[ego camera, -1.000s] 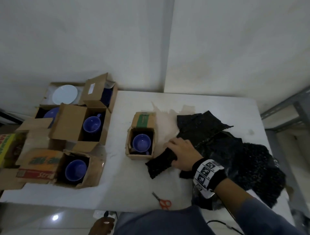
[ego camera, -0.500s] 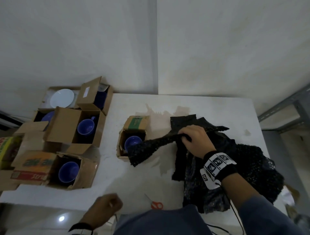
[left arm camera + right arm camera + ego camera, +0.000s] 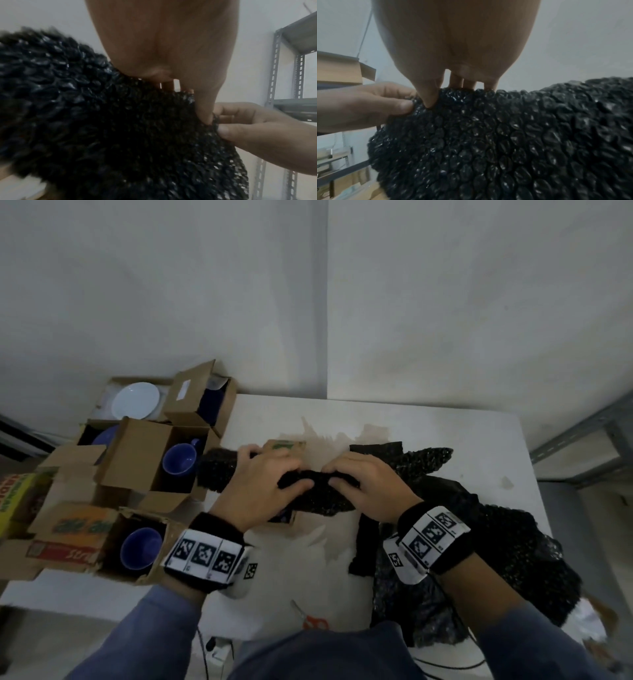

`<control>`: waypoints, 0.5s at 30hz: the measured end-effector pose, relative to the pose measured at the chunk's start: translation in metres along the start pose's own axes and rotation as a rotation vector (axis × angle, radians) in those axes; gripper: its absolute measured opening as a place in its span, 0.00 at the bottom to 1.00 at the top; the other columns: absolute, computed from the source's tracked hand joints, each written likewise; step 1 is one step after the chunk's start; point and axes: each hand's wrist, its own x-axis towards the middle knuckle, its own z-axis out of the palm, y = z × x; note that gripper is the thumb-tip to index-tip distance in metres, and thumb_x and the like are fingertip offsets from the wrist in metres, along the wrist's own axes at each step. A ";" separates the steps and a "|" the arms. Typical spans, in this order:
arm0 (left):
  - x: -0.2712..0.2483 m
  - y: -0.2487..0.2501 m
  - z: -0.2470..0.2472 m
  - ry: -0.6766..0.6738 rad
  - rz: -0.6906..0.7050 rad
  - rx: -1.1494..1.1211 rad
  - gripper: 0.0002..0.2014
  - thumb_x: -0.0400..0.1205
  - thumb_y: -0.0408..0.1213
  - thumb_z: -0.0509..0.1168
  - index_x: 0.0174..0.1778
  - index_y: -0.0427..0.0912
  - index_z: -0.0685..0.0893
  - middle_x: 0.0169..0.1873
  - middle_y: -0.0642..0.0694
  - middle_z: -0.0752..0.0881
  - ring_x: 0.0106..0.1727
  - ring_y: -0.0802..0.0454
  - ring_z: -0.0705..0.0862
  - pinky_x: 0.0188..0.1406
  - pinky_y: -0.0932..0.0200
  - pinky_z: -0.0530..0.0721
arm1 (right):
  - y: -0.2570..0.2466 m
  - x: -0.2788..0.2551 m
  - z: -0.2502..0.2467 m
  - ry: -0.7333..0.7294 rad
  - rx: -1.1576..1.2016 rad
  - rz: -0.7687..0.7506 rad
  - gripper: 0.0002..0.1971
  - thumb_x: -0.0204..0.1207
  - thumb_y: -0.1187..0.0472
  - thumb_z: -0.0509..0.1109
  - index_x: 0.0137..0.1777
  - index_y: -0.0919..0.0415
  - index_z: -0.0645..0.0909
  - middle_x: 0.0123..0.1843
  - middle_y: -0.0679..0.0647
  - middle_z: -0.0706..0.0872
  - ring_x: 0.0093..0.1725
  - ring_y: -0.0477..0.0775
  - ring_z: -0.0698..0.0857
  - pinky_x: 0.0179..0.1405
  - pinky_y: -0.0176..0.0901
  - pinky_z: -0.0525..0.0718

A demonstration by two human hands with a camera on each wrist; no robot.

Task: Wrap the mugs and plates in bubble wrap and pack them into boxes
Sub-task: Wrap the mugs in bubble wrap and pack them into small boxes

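Item one: I am seeing the left hand (image 3: pixel 263 491) and right hand (image 3: pixel 368 487) both pinching a strip of black bubble wrap (image 3: pixel 318 494) along its top edge, thumbs nearly touching, holding it over a small cardboard box (image 3: pixel 286 447) at table (image 3: pixel 411 422) centre. Item two: a heap of black bubble wrap (image 3: pixel 496 542) is lying at 3 o'clock of the hands. Item three: open boxes are standing at 9 o'clock, two showing blue mugs (image 3: pixel 180 460) (image 3: pixel 141 547), one at 10 o'clock holding a white plate (image 3: pixel 136 400). Item four: orange-handled scissors (image 3: pixel 311 622) are lying at 6 o'clock, near the table edge.
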 end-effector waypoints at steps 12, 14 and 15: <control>-0.036 -0.103 -0.020 -0.108 -0.248 -0.230 0.06 0.75 0.48 0.74 0.40 0.50 0.87 0.36 0.55 0.86 0.40 0.59 0.84 0.42 0.47 0.84 | 0.050 -0.028 -0.023 -0.114 -0.079 0.424 0.10 0.77 0.47 0.74 0.47 0.53 0.86 0.42 0.45 0.88 0.44 0.46 0.84 0.46 0.48 0.84; -0.044 -0.118 -0.021 -0.106 -0.309 -0.243 0.03 0.78 0.43 0.74 0.41 0.56 0.87 0.38 0.58 0.87 0.42 0.63 0.85 0.44 0.50 0.85 | 0.053 -0.026 -0.022 -0.153 -0.053 0.454 0.09 0.77 0.47 0.74 0.46 0.52 0.86 0.40 0.45 0.87 0.41 0.44 0.84 0.43 0.45 0.82; -0.046 -0.125 -0.022 -0.128 -0.344 -0.258 0.04 0.78 0.43 0.74 0.41 0.58 0.87 0.38 0.59 0.88 0.43 0.64 0.85 0.46 0.51 0.85 | 0.055 -0.024 -0.021 -0.177 -0.040 0.467 0.09 0.77 0.47 0.74 0.46 0.52 0.86 0.40 0.45 0.87 0.41 0.43 0.84 0.43 0.44 0.82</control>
